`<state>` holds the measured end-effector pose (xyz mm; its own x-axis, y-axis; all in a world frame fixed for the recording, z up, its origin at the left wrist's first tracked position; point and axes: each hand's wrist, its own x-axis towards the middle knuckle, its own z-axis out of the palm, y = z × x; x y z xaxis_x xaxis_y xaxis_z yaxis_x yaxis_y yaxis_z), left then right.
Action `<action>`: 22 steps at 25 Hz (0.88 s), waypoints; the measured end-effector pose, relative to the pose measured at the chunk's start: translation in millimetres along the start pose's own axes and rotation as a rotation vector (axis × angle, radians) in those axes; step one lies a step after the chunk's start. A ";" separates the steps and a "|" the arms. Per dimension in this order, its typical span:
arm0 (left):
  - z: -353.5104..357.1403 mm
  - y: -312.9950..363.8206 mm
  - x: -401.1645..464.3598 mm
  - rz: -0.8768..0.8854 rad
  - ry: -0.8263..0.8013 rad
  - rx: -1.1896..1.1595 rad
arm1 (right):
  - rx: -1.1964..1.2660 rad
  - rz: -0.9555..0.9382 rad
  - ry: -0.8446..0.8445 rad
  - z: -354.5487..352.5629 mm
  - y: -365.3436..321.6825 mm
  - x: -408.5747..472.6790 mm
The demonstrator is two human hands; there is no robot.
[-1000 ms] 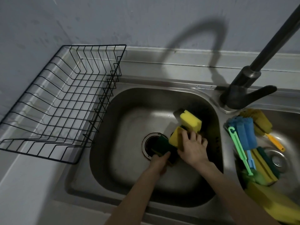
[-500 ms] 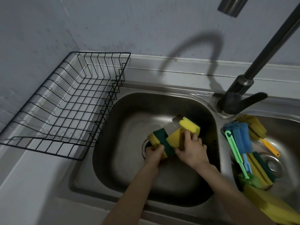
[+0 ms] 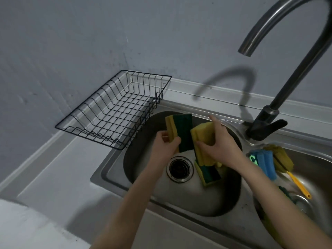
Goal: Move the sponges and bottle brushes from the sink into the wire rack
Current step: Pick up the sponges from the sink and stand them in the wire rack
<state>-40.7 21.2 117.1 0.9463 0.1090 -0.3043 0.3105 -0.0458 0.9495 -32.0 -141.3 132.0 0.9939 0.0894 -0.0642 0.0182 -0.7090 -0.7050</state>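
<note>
**Two hands, two sponges, over the sink**

I see both hands up above the left bowl of the sink (image 3: 212,203). The left hand (image 3: 166,143) is closed around the bottom end of a sponge (image 3: 177,132) that is yellow on one side and dark green on the other. It stands almost upright in the hand. The right hand (image 3: 218,146) is wrapped around a yellow sponge (image 3: 202,139), with the thumb on the front and one finger sticking up toward the back rim. The two sponges are just beside each other.

Under the right hand, one more sponge with a green top (image 3: 209,174) lies on the bottom of the bowl, next to the drain (image 3: 179,168).

The wire rack (image 3: 115,112) sits on the counter to the left of the sink, against the wall. I see nothing in it.

In the right bowl there is a blue brush (image 3: 265,161) and a brush with an orange handle (image 3: 298,185), lying close together. More green and yellow things are down there, but my arm hides them and I cannot tell what they are.

The tall dark tap (image 3: 269,121) stands behind, between the two bowls.
</note>
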 end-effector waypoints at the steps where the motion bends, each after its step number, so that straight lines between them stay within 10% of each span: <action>1: -5.7 5.5 -5.4 0.046 0.016 0.033 | -0.026 -0.041 -0.017 -2.7 -7.8 -2.0; 22: -199.1 66.6 19.3 0.201 0.271 -0.077 | 0.168 -0.239 0.215 48.1 -165.5 72.1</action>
<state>-19.6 218.0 189.8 0.9265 0.3657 -0.0889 0.1029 -0.0190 0.9945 31.4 16.1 210.1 0.9641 0.0774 0.2539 0.2528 -0.5595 -0.7893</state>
